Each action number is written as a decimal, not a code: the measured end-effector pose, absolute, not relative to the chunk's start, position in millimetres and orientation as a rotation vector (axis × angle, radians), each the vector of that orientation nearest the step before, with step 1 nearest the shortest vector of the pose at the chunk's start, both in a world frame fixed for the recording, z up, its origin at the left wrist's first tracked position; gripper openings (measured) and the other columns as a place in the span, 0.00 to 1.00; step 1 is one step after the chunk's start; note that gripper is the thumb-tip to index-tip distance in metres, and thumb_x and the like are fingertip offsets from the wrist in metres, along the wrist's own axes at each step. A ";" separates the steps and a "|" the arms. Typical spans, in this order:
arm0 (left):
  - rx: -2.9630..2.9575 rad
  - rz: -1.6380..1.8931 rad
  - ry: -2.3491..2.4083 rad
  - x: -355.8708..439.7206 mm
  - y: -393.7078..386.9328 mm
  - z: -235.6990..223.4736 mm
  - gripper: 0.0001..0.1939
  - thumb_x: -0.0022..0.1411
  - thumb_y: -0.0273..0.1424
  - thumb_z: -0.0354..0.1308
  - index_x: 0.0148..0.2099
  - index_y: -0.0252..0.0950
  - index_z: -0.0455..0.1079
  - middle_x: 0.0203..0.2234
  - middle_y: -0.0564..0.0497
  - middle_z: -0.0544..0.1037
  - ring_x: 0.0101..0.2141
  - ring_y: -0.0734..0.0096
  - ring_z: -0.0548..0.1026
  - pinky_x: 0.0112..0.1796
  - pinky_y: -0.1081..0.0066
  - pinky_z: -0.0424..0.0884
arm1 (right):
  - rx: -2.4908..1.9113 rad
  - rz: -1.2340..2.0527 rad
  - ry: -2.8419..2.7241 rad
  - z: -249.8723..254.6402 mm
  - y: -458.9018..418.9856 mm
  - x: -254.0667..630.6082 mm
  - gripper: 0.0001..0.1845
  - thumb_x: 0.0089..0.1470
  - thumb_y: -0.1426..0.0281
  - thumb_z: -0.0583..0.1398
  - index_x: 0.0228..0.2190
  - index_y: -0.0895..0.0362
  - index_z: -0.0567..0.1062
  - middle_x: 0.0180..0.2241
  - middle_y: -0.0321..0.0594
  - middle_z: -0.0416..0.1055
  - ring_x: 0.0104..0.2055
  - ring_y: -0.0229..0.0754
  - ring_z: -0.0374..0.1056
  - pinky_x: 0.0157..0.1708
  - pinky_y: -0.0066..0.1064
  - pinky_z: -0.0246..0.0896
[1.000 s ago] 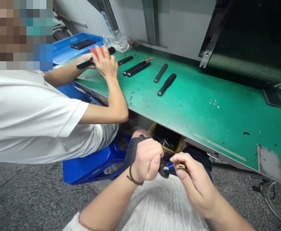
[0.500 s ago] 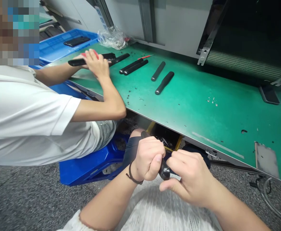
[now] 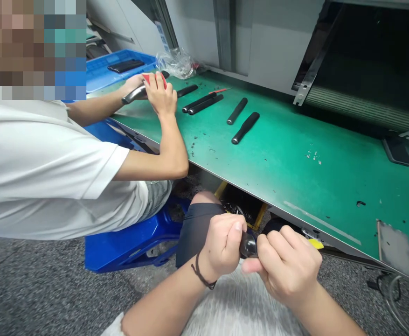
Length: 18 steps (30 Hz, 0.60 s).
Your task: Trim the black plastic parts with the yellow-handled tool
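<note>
My left hand is wrapped round a black rounded handle above my lap; its glossy end points right, and the rest is hidden in my fist. Close against that end, my right hand is closed with its thumb below the handle. A yellow tip sticks out behind my right fingers, part of a slim tool whose other end is hidden. Several similar black handles lie on the green bench, among them one handle and another beyond it.
To my left a co-worker's hands hold a dark handle and a red thing. A blue tray and clear plastic bag stand behind. A yellow-rimmed bin is under the bench edge. A phone lies far right.
My hands and the handle have shifted slightly right, and the handle's end now points more sideways. The yellow tip has come into view. The co-worker's handle has tilted.
</note>
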<state>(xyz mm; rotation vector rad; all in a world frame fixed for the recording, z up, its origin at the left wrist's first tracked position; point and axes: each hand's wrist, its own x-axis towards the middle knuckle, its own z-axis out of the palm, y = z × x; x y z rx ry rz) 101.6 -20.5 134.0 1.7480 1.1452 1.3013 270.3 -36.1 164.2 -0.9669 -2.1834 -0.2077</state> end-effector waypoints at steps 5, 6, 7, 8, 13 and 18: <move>1.425 1.101 1.161 106.2 -23.0 132.6 0.29 0.80 0.44 0.37 0.27 0.37 0.59 0.20 0.53 0.63 0.23 0.72 0.62 0.28 0.68 0.58 | -0.963 -0.082 -2.117 157.2 -31.0 275.9 0.18 0.72 0.60 0.58 0.31 0.56 0.71 0.21 0.34 0.58 0.27 0.39 0.49 0.28 0.37 0.38; 1.350 1.045 1.097 104.6 -22.5 131.8 0.29 0.80 0.46 0.37 0.29 0.37 0.61 0.22 0.53 0.66 0.24 0.71 0.65 0.29 0.69 0.61 | -0.946 0.042 -2.102 156.2 -28.4 279.4 0.14 0.72 0.65 0.59 0.31 0.56 0.71 0.22 0.34 0.58 0.26 0.39 0.49 0.28 0.36 0.40; 1.263 0.993 1.016 102.7 -21.8 131.0 0.28 0.80 0.48 0.38 0.32 0.37 0.63 0.24 0.52 0.68 0.24 0.71 0.67 0.29 0.69 0.64 | -0.933 0.164 -2.084 155.4 -25.4 283.8 0.10 0.71 0.70 0.59 0.34 0.56 0.71 0.23 0.34 0.60 0.27 0.39 0.51 0.28 0.35 0.44; 1.175 0.951 0.933 100.7 -21.1 130.3 0.27 0.79 0.49 0.39 0.35 0.37 0.64 0.25 0.52 0.70 0.23 0.71 0.69 0.27 0.69 0.66 | -0.938 0.264 -2.072 154.9 -22.2 288.7 0.05 0.70 0.74 0.59 0.37 0.56 0.72 0.25 0.34 0.63 0.28 0.39 0.54 0.29 0.33 0.48; 1.027 0.959 0.811 95.9 -21.7 127.7 0.24 0.78 0.51 0.44 0.37 0.37 0.62 0.21 0.56 0.65 0.17 0.77 0.62 0.20 0.74 0.58 | -1.146 0.298 -2.173 159.7 -7.8 309.5 0.12 0.71 0.65 0.59 0.52 0.58 0.72 0.37 0.41 0.73 0.37 0.43 0.66 0.36 0.34 0.59; 1.142 0.973 0.824 96.8 -25.9 124.6 0.25 0.79 0.49 0.45 0.37 0.35 0.65 0.25 0.54 0.64 0.26 0.75 0.59 0.28 0.72 0.57 | -1.131 0.333 -2.251 177.2 2.1 305.5 0.28 0.71 0.45 0.52 0.39 0.57 0.73 0.32 0.38 0.71 0.33 0.42 0.64 0.34 0.35 0.53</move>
